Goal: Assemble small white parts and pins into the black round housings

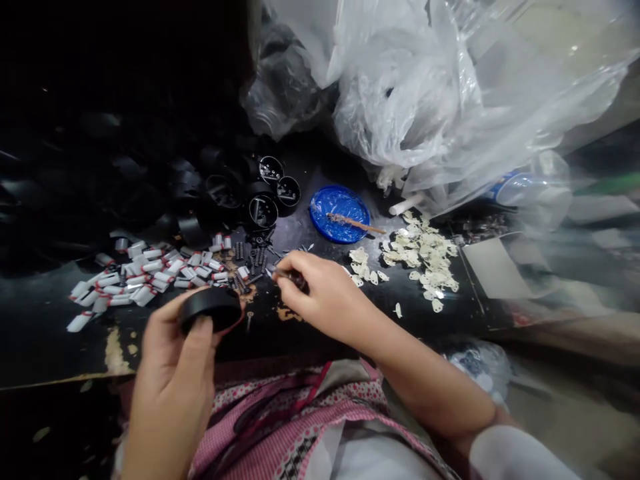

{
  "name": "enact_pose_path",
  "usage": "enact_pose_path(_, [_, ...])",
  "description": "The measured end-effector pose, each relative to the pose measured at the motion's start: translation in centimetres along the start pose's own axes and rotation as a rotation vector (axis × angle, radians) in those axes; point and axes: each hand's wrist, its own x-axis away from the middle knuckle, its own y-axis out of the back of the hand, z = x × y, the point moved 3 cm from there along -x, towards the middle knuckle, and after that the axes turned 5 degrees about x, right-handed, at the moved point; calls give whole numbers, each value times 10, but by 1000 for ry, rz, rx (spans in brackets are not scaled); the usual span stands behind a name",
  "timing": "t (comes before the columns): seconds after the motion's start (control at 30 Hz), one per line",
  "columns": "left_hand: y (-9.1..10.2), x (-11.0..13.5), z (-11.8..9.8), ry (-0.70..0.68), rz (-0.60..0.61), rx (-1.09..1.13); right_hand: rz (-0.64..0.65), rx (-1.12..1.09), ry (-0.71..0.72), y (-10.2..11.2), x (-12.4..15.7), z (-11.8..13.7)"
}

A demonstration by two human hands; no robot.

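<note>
My left hand (183, 357) grips a short, round black plastic housing (213, 308) by its rim, just above the front of the table. My right hand (320, 287) is closed around a slim dark tool (295, 277) with a pale tip, perhaps tweezers or a screwdriver; its kind is unclear. The tip points left toward a cluster of small black springs (257, 260). Left of those springs lies a pile of white cylinders with red ends (150, 270), close behind the left hand.
A blue lid (325, 230) with a brown stick (363, 225) lies mid-table. Cream-coloured flat pieces (425, 253) are heaped to its right. More black round housings (263, 211) stand at the back left. Clear plastic bags (400, 100) bulge over the back right.
</note>
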Motion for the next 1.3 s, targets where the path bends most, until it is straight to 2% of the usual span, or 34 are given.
enact_pose_path(0.03, [-2, -3, 3, 38, -11, 55, -61, 201, 24, -2, -6, 1])
enact_pose_path(0.1, [-5, -8, 6, 41, -9, 89, -78, 481, 64, -9, -18, 3])
enact_pose_path(0.17, [-5, -10, 9, 63, 12, 136, -76, 636, 89, -14, -26, 4])
enact_pose_path(0.23, [-3, -12, 9, 64, 19, 159, -62, 691, 97, -17, -29, 4])
enact_pose_path(0.33, [-2, -16, 9, 77, 38, 213, -42, 559, 103, -14, -26, 4])
enact_pose_path(0.47, [-12, -16, 14, 272, 142, 349, -18, 85, 149, -7, -10, 6])
enact_pose_path(0.53, [-17, -14, 15, 296, 163, 356, -53, 0, 159, -6, -3, 7])
enact_pose_path(0.67, [-18, -9, 15, 106, 72, 260, -130, 57, 176, -8, 6, 8])
enact_pose_path(0.73, [-16, -7, 15, 64, 46, 222, -137, 71, 191, -8, 8, 8])
enact_pose_path(0.83, [-16, -7, 17, 101, 61, 228, -159, 17, 233, -5, 11, 9])
enact_pose_path(0.93, [-17, -6, 19, 178, 36, 244, -242, -12, 306, -1, 15, 11])
enact_pose_path(1.0, [-19, -4, 21, 230, 30, 255, -303, 63, 350, -2, 17, 12])
enact_pose_path(1.1, [-24, 0, 22, 245, 98, 266, -345, 167, 394, -5, 18, 11])
enact_pose_path(1.3, [-22, -2, 23, 221, 175, 239, -328, 330, 452, -8, 16, 13])
